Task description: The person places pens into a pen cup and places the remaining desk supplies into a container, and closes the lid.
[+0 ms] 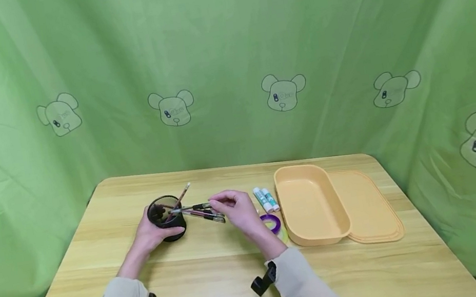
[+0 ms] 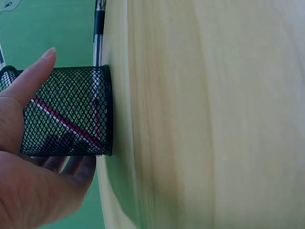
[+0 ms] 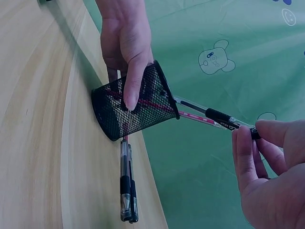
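Note:
My left hand grips a black mesh pen cup, thumb on one side and fingers around the other. The cup stands on the table, and a striped pencil leans out of its mouth. Between thumb and fingertips, my right hand pinches one end of a clear pen with a black grip. That pen's other end is at the cup's rim. Beside the cup lie a few similar pens on the table, partly below the right hand in the head view.
Two glue sticks lie right of the right hand. A purple tape roll and a yellowish roll sit by the right wrist, partly covered. Further right are an orange box and its lid. Green curtains surround the table.

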The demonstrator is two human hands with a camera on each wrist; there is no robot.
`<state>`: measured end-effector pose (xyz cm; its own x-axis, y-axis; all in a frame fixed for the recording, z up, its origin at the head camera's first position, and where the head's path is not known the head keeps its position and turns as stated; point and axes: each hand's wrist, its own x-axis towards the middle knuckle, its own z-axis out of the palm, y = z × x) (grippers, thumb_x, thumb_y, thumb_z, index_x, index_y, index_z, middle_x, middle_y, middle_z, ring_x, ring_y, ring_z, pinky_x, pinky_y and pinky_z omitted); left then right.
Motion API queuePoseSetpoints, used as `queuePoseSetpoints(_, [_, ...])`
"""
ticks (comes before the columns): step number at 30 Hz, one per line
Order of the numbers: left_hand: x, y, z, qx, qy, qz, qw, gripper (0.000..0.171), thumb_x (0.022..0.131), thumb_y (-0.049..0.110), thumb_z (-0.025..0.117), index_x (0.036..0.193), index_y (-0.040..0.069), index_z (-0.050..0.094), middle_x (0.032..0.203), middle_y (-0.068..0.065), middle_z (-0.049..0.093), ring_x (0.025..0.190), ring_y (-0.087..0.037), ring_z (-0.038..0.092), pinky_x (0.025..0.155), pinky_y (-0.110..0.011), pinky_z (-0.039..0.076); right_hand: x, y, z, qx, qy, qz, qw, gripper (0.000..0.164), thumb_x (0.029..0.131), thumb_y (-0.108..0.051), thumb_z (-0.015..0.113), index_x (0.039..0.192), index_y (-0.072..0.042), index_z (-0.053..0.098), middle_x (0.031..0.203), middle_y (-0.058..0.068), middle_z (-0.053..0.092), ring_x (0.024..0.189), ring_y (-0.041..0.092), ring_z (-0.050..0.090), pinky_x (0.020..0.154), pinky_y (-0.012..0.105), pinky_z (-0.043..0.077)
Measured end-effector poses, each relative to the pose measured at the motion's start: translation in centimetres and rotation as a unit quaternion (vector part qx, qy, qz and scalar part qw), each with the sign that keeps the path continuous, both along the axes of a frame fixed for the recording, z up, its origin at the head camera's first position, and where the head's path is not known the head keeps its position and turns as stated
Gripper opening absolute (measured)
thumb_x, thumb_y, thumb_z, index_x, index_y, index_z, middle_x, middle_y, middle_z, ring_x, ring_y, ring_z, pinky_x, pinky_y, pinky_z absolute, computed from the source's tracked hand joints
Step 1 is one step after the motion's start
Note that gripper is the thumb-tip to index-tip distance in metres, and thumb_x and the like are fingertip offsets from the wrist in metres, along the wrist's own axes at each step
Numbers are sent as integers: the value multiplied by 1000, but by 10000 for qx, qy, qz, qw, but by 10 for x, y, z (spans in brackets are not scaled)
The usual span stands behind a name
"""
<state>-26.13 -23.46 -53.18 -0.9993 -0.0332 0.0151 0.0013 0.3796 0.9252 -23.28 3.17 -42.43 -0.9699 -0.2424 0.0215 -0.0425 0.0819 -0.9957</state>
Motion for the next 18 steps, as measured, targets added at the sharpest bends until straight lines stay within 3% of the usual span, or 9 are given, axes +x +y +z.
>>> queuePoseSetpoints(8, [0, 2, -1, -74, 40, 90, 9999, 98, 52, 19, 94, 136, 9, 45, 131, -14, 55, 124, -36, 48, 110, -52, 31, -15, -8, -27, 6, 135, -195, 9997, 21, 86, -19, 72, 103, -8, 71, 97, 13, 70, 80, 14, 67, 75, 26, 57])
queuePoseSetpoints(15, [-1, 5, -3, -153, 224, 176, 9995, 97, 52, 20, 95, 135, 7, 46, 129, -16, 56, 120, -35, 51, 107, -50, 35, -20, -15, -25, 155, 237, -253, 9993, 18, 85, -19, 73, 100, -9, 72, 91, 6, 71, 78, 15, 68, 74, 26, 58])
queuePoseSetpoints(18, [0, 7, -3, -145, 310, 183, 9992, 97, 53, 19, 94, 136, 7, 45, 129, -16, 57, 119, -35, 52, 107, -50, 36, -23, -20, -25, 121, 316, -226, 9992, 20, 85, -17, 73, 101, -6, 72, 91, 9, 71, 79, 20, 69, 77, 34, 58])
